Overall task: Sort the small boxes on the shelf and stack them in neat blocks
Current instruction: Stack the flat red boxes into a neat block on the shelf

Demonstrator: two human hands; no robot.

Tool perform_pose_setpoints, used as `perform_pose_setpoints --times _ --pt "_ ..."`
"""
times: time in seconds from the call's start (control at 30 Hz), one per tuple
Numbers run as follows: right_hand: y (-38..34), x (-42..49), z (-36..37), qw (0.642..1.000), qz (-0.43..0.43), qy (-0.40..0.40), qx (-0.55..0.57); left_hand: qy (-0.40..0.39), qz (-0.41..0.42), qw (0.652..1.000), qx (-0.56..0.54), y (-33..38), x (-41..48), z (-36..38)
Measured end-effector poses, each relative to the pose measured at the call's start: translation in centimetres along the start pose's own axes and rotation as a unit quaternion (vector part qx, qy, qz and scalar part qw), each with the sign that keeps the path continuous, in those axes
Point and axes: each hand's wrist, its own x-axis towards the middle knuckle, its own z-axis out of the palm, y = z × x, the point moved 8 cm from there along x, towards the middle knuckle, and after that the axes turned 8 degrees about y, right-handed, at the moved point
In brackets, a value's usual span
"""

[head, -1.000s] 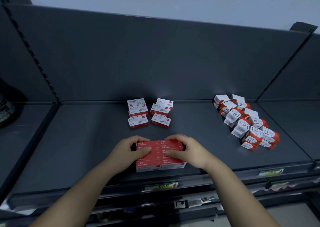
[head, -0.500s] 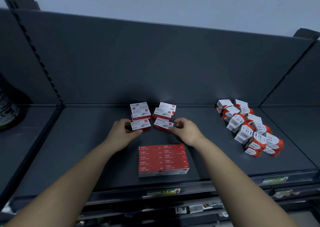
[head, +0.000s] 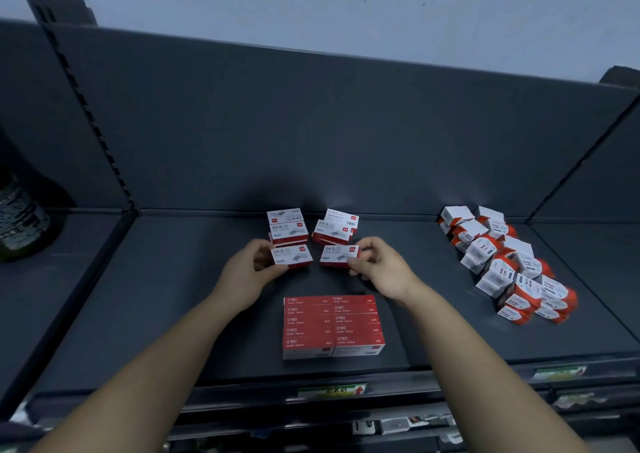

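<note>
Two small boxes pinched over the shelf (head: 138, 314), one in each hand.
Left hand (head: 249, 272): thumb and fingers curled round the left end of the left box (head: 292, 256). Right hand (head: 377, 269): fingertips pinching the right end of the right box (head: 337, 254). The boxes are side by side with a narrow gap between them. Just behind the grips: left stack (head: 287, 226) and right stack (head: 334, 227), close to the back panel (head: 311, 141), with little room there. Nearer the person than the grips: red block (head: 332, 326), squared, short of the front lip (head: 450, 380). Well right of the right hand: loose heap (head: 509, 265) of boxes. Left of the left hand: bare shelf as far as the slotted upright (head: 104, 147), and beyond it a dark object (head: 20, 217).
</note>
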Motion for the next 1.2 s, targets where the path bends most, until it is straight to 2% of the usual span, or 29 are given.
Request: perform_pose_setpoints --times 0.1,0.17,0.27,0.37,0.5,0.7,1.0,1.2 --pt "-0.2 -0.7 -0.2 0.985 0.025 -0.014 0.172 -0.026 -0.029 0.990 -0.138 0.5 -0.2 -0.4" --pt "-1.0 -1.2 -0.4 0.968 0.018 -0.025 0.249 -0.052 -0.050 0.972 -0.222 1.1 -0.5 -0.3" --pt "-2.5 -2.2 -0.6 0.956 -0.007 -0.039 0.292 -0.084 -0.062 0.945 -0.310 2.6 -1.2 0.2" --pt "-3.8 -3.1 -0.4 0.951 -0.025 -0.049 0.303 -0.084 -0.056 0.928 -0.359 4.1 -1.9 0.5" --pt "-5.4 -4.3 -0.3 0.946 -0.054 -0.060 0.313 -0.091 -0.043 0.917 -0.385 5.5 -2.5 1.1" --pt "-5.5 -4.9 -2.7 0.931 -0.048 -0.011 0.362 -0.069 -0.040 0.905 -0.419 6.1 -2.5 -0.2" --pt "-5.3 -5.5 -2.3 0.920 -0.036 0.000 0.390 -0.082 -0.028 0.909 -0.407 7.1 -3.1 0.3" --pt "-5.1 -5.5 -2.0 0.916 -0.024 -0.009 0.401 -0.082 -0.049 0.909 -0.405 7.2 -3.1 0.6"
